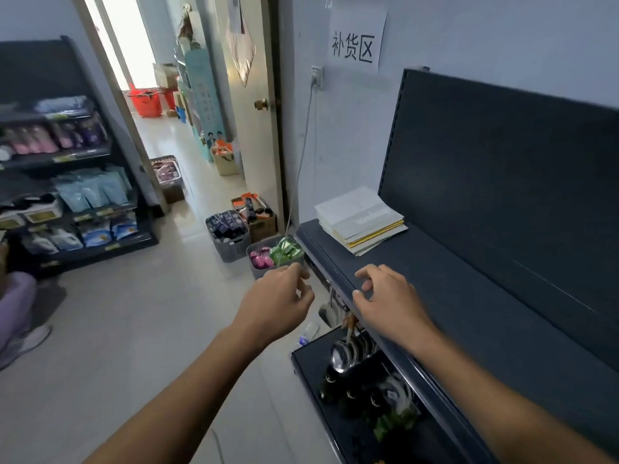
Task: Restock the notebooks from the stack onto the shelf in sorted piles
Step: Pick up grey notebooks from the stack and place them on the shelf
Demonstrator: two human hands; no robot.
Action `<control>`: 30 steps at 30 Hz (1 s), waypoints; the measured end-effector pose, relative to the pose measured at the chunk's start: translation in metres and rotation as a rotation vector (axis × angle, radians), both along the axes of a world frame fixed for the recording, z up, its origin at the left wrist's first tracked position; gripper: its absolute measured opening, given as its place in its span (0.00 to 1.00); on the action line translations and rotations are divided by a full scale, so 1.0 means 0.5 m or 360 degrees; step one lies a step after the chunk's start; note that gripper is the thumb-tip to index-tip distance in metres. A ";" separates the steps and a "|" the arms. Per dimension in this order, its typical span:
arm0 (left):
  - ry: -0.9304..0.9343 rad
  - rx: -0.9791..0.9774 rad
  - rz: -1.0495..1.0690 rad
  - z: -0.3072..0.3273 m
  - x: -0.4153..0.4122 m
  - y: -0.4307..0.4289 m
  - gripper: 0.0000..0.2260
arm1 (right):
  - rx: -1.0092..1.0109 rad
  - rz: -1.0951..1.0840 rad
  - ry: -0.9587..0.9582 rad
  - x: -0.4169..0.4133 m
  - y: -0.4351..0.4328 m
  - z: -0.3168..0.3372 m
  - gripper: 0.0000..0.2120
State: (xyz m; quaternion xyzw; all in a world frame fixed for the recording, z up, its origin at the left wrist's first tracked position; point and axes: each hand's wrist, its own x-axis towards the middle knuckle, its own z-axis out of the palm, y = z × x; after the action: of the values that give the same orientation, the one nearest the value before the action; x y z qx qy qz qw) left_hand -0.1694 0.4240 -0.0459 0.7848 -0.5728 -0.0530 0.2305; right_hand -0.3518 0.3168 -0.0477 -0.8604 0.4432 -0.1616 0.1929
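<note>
Notebook stack [360,220] on dark shelf [445,296]

A: Where's the pale stack of notebooks [360,219]?
B: On the dark flat metal shelf [469,296], at its far left end, against the dark upright back panel [502,162]. The white paper sign [356,38] is on the wall above.
A: Underneath?
B: A lower dark shelf [348,440], jutting further forward. It probably holds steel ladles [341,356]; the view is blurry.
A: Floor?
B: A grey plastic basket [264,267] just left of the shelf end. A second grey basket [229,246] beyond it, with a brown cardboard box [263,226] behind. The dark goods rack [77,152] is well apart, far left.
</note>
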 end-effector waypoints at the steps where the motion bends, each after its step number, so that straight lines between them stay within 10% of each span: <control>1: -0.0005 -0.0004 -0.0031 -0.001 0.025 -0.016 0.11 | 0.0000 -0.0024 -0.0001 0.022 -0.008 -0.001 0.13; 30: -0.0048 0.0110 -0.0811 -0.026 0.221 -0.657 0.15 | 0.0229 -0.0844 -0.0037 0.198 -0.419 -0.037 0.12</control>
State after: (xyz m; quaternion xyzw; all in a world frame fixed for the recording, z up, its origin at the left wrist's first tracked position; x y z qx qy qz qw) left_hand -0.0590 0.0954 -0.0590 0.6232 -0.7534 -0.1173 0.1741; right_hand -0.2526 0.1075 -0.0662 -0.6964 0.6612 -0.1843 0.2095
